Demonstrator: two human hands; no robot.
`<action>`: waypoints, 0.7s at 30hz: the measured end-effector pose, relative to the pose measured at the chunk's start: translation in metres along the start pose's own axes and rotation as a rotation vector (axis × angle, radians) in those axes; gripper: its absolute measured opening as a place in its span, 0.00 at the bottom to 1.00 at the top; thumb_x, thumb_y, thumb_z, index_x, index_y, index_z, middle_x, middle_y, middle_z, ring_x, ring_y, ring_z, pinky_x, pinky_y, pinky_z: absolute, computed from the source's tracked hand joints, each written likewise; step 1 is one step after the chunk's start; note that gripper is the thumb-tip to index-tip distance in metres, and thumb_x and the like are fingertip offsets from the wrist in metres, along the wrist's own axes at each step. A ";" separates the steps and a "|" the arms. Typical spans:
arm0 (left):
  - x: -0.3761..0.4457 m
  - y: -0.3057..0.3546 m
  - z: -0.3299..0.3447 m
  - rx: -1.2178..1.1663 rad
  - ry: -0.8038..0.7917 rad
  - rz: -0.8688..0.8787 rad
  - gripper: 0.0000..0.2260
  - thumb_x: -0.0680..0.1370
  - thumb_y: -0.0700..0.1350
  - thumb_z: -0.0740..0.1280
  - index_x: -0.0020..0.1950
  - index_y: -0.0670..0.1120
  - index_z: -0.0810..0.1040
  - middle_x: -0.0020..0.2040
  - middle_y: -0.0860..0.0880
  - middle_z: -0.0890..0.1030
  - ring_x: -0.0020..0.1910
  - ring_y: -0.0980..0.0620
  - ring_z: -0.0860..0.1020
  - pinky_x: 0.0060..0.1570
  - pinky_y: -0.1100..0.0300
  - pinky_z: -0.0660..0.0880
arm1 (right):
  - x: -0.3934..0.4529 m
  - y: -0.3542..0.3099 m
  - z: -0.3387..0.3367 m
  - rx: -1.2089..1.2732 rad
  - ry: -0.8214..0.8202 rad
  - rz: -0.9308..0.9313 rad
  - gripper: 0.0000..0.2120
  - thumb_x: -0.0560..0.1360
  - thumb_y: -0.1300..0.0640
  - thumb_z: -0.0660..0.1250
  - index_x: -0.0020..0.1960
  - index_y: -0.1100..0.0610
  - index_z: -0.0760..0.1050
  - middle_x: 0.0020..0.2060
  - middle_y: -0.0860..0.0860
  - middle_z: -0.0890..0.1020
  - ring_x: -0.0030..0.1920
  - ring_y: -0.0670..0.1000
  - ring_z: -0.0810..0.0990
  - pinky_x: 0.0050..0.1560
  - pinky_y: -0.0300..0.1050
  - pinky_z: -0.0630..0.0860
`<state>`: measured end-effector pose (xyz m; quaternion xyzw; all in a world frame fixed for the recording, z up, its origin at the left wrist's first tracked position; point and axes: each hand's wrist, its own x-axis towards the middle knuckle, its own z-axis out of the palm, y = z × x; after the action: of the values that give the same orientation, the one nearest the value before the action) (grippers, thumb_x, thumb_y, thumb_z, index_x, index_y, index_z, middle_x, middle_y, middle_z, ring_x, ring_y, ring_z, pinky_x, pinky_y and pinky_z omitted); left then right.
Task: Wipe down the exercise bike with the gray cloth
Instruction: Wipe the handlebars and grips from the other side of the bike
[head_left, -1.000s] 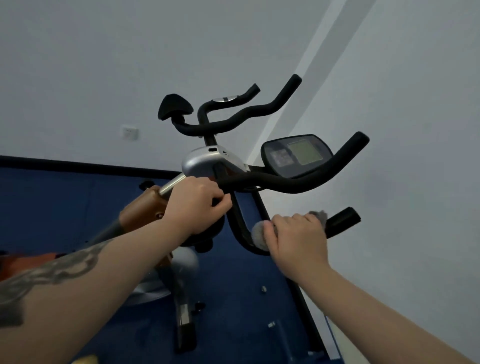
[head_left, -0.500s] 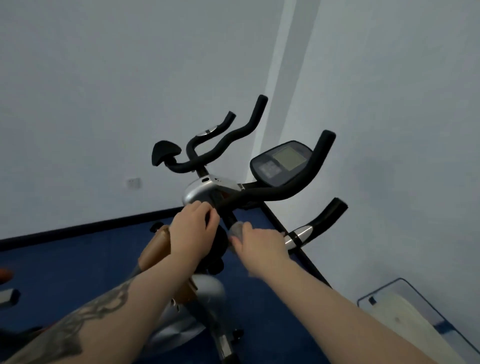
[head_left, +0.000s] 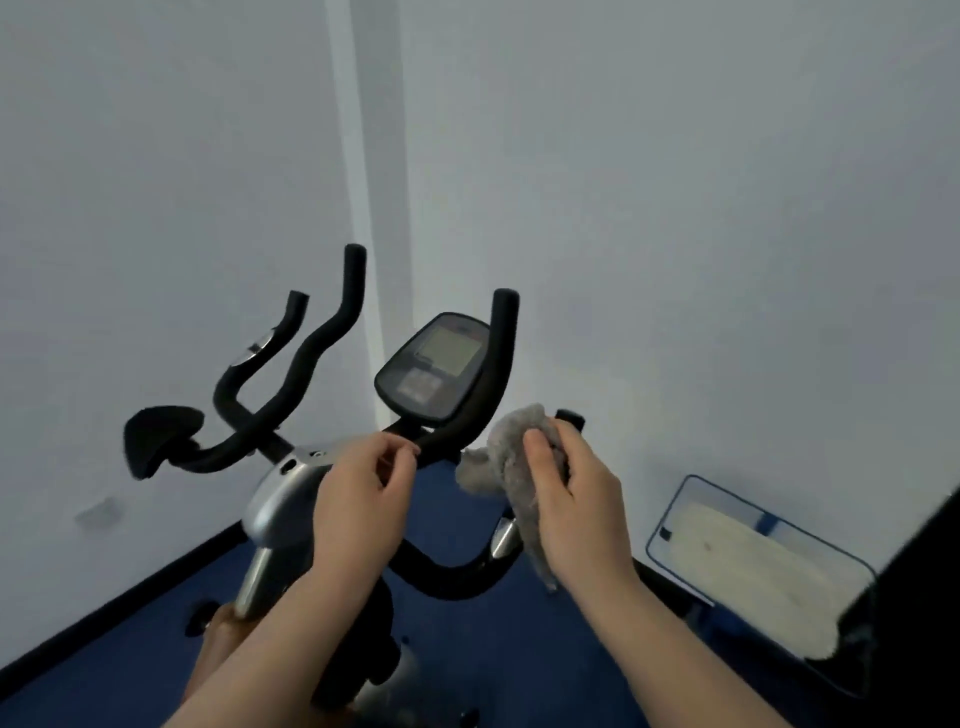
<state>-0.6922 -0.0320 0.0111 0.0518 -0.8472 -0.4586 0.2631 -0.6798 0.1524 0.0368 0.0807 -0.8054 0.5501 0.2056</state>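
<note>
The exercise bike's black handlebars (head_left: 322, 358) rise in front of me, with a dark console screen (head_left: 434, 369) between them and a silver stem housing (head_left: 280, 499) below. My left hand (head_left: 363, 499) rests at the handlebar's centre, fingers curled at the base of the right bar. My right hand (head_left: 566, 499) grips the bunched gray cloth (head_left: 511, 457) just right of that bar, above the lower right grip (head_left: 457, 577). Whether the cloth touches the bar is unclear.
Pale walls meet in a corner behind the bike. The floor (head_left: 130, 654) is blue with a dark skirting line. A framed pane (head_left: 748, 566) leans against the right wall, and a dark object (head_left: 924, 623) stands at the right edge.
My view has swung right and up. My right hand has lifted the cloth from the lower right grip up beside the upper right bar. My left hand stays at the handlebar centre.
</note>
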 end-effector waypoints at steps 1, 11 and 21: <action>0.002 0.001 0.005 0.008 -0.062 0.021 0.09 0.79 0.46 0.65 0.42 0.59 0.77 0.37 0.57 0.79 0.39 0.63 0.77 0.35 0.62 0.69 | -0.001 -0.002 -0.004 0.021 0.069 0.021 0.13 0.79 0.39 0.56 0.52 0.42 0.76 0.42 0.37 0.81 0.45 0.38 0.80 0.43 0.37 0.76; -0.019 -0.006 0.058 -0.176 -0.455 0.124 0.07 0.79 0.48 0.66 0.44 0.60 0.79 0.44 0.62 0.80 0.44 0.61 0.78 0.46 0.55 0.77 | -0.022 0.030 -0.002 0.210 0.576 0.284 0.14 0.82 0.44 0.55 0.52 0.47 0.78 0.44 0.38 0.82 0.45 0.36 0.79 0.41 0.27 0.72; -0.020 0.000 0.051 -0.204 -0.356 0.033 0.05 0.78 0.53 0.63 0.44 0.60 0.77 0.41 0.65 0.79 0.39 0.61 0.77 0.39 0.56 0.76 | 0.049 0.039 0.047 0.062 0.449 0.376 0.16 0.82 0.40 0.51 0.58 0.46 0.72 0.45 0.40 0.79 0.46 0.40 0.78 0.43 0.40 0.71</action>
<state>-0.7003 0.0129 -0.0197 -0.0710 -0.8302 -0.5396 0.1208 -0.7496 0.1287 0.0092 -0.1876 -0.7235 0.6068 0.2706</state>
